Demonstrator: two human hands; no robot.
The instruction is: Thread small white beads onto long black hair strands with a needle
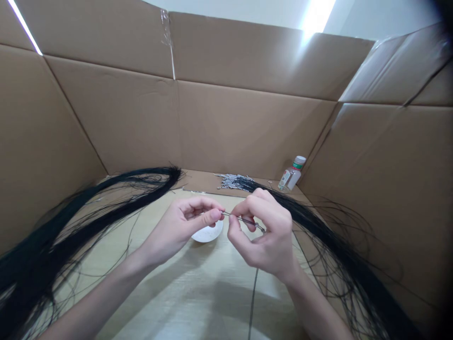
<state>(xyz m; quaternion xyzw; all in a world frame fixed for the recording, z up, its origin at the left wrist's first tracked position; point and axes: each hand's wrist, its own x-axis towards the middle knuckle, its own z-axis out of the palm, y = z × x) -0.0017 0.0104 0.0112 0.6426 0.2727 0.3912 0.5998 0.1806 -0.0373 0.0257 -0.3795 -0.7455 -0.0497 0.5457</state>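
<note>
My left hand (184, 221) pinches one end of a thin dark cord (233, 216) between thumb and index finger. My right hand (264, 231) is closed on the same cord a short way to the right, thumb and fingertip together. A small shiny silver piece shows by the right palm, too small to name. Below the fingers, a white dish (205, 234) sits on the table, partly covered by my left hand. What lies in it is too small to make out. Under my right hand a thin dark line runs down toward me, perhaps the cord's tail.
A bundle of black cords (116, 212) lies along the left. Another black bundle (329, 231) stretches along the right, with silvery beaded ends (234, 182) at the back. A small white-capped bottle (292, 174) stands in the back right corner. Cardboard walls (247, 127) surround the table (170, 297).
</note>
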